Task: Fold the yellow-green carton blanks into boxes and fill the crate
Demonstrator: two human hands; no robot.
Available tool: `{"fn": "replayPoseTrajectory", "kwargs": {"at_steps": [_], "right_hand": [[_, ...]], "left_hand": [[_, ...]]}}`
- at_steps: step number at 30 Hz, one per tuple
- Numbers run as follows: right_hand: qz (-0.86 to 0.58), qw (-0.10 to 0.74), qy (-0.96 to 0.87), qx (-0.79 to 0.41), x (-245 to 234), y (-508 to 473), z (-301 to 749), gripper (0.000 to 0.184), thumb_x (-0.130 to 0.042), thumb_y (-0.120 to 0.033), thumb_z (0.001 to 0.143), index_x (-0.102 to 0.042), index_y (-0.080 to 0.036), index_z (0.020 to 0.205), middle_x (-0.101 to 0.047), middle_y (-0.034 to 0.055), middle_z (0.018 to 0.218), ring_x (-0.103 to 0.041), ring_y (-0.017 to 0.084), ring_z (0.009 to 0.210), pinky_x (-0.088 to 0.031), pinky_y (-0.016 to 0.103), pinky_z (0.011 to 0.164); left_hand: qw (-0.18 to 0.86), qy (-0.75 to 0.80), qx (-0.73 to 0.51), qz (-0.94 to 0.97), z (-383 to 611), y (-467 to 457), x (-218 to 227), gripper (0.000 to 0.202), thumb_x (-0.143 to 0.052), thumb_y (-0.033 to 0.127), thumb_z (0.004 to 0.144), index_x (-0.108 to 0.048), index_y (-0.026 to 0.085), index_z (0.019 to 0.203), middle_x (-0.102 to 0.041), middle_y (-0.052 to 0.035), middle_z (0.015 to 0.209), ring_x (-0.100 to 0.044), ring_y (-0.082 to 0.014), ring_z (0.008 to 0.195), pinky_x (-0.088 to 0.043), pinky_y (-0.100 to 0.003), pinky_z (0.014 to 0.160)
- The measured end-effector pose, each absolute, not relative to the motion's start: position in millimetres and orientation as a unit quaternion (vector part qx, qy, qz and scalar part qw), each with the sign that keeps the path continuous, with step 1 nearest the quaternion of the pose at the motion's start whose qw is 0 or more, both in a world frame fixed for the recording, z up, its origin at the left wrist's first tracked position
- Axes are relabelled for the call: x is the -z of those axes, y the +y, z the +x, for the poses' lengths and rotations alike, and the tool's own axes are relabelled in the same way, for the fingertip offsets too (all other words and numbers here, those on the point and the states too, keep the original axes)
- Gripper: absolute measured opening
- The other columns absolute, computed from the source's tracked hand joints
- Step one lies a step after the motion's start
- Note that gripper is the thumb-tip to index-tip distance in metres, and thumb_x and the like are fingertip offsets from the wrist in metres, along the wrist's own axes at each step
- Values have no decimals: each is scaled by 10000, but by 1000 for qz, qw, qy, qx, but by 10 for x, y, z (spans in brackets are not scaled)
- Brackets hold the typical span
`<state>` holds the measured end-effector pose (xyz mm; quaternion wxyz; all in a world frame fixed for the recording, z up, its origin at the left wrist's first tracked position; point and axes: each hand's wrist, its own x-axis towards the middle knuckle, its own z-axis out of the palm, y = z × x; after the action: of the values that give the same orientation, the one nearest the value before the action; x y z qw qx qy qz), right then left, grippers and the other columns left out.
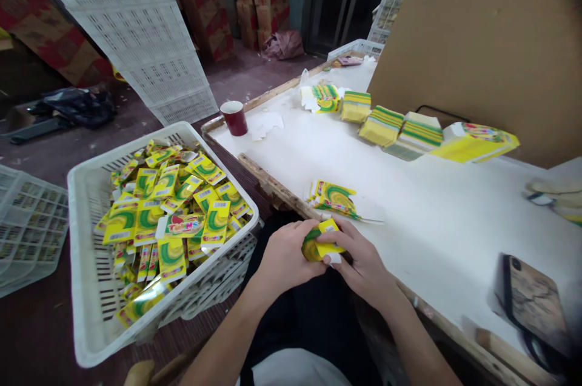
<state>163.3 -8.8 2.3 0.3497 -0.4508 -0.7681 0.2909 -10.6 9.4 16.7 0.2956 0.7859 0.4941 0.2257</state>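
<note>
Between my two hands, above my lap at the table's front edge, is a small yellow and green carton. My left hand wraps round its left side. The fingers of my right hand pinch its right end, where a white flap shows. Just beyond them a few flat yellow cartons lie in a small pile on the white table. At my left stands a white plastic basket heaped with yellow cartons.
A dark red mug stands at the table's left edge. Bundles of flat cartons line the back, before a large cardboard sheet. A phone lies at right. Stacked white crates rise beyond the basket.
</note>
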Motion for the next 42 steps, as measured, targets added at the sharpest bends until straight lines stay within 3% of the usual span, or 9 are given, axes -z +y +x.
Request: {"fn": "replayPoseTrajectory", "kwargs": {"at_steps": [20,42], "right_hand": [[-427,363,-762,-324,-89,-75,1660,105,-487,-275,883,-575,-231,918,-499,54,1168,-494,175,1087,-380,293,928],[-478,310,-781,-256,29,-147,1584,374,-528,-172,824,-521,-214,1196,-373,136,1326,-402,265,1243,-392,443,1002]], "left_hand": [[303,472,-232,795,-116,85,-194,491,-695,345,637,-563,207,1090,-653,-41,1030,-602,-217,924,-463,-340,836],[275,499,-231,789,-77,56,-120,540,-641,233,575,-508,170,1094,-617,-88,1070,-573,-255,956,-450,-404,871]]}}
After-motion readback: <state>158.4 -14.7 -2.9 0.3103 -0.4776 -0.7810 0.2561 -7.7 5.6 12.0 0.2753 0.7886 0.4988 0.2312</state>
